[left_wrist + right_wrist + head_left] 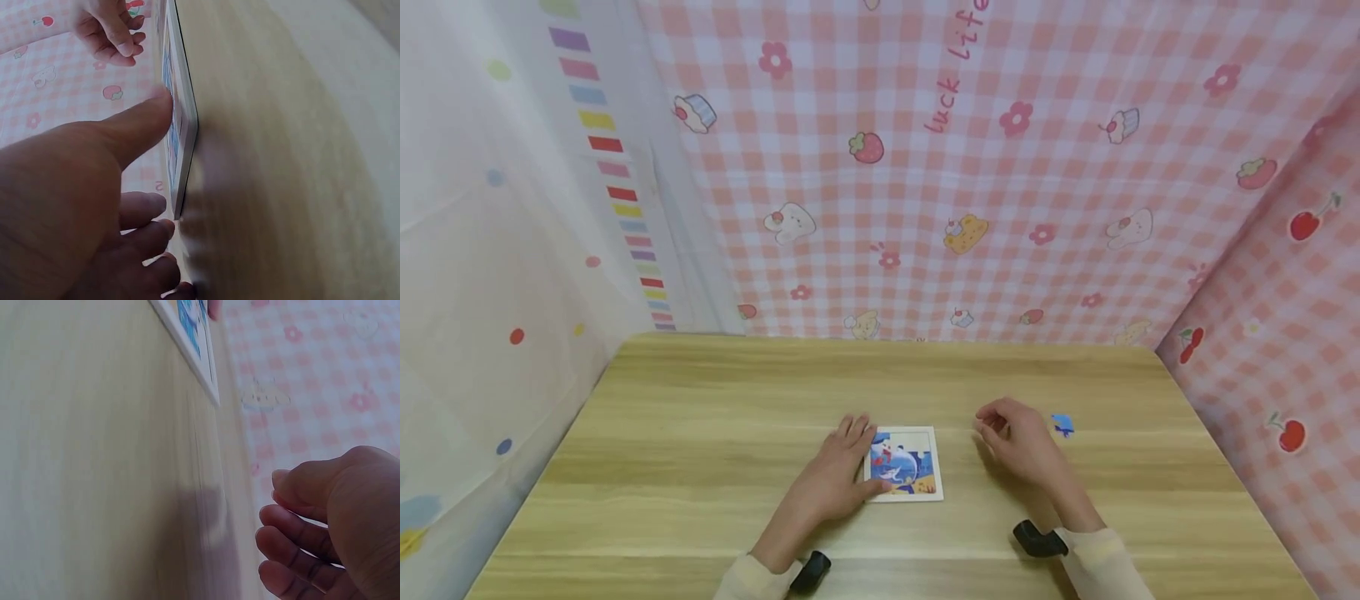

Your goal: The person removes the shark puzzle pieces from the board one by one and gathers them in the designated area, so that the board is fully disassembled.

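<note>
A jigsaw puzzle (901,467) in a white square frame lies flat on the table, with blue picture pieces and a bare pale patch at its upper right. My left hand (833,477) rests at its left side, thumb on the lower part of the picture and fingers stretched past the upper left corner. To the right, my right hand (1021,442) hovers above the table with loosely bent fingers; nothing shows between them in the right wrist view. Just beyond that hand lies a loose blue puzzle piece (1062,425).
The wooden table (722,400) meets a pink checked curtain (917,275) at its back edge. A white dotted cloth (497,275) hangs at the left, and a cherry-print cloth (1285,375) at the right. Each wrist wears a black device.
</note>
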### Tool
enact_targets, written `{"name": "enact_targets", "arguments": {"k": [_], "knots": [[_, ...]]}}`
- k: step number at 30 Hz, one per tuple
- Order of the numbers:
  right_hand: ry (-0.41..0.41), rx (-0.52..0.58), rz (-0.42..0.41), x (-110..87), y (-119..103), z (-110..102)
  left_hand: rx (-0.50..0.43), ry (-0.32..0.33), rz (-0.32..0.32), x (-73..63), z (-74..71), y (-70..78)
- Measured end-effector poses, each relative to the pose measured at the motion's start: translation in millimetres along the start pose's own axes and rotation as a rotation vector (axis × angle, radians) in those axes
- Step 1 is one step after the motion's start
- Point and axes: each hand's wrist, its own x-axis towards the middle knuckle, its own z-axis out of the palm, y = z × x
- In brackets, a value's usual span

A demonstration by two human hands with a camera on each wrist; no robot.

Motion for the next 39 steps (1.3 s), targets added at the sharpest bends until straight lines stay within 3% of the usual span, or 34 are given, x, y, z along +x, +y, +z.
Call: {"name": "enact_targets", "arguments": {"k": [14,32,39], "knots": [[-0.117,0.090,0.056,6.8,-41.1,24.6,0.054,-0.032,-0.003,-4.0,-0.6,-1.2],[-0.177,0.150,-0.016,11.6,-75.3,51.4,0.056,-0.036,-0.007,-3.2,-0.2,-3.5],[-0.165,0.161,-0.033,12.7,-80.8,62.8,0.048,-0.035,0.005,-3.5,-1.7,-3.3]]}}
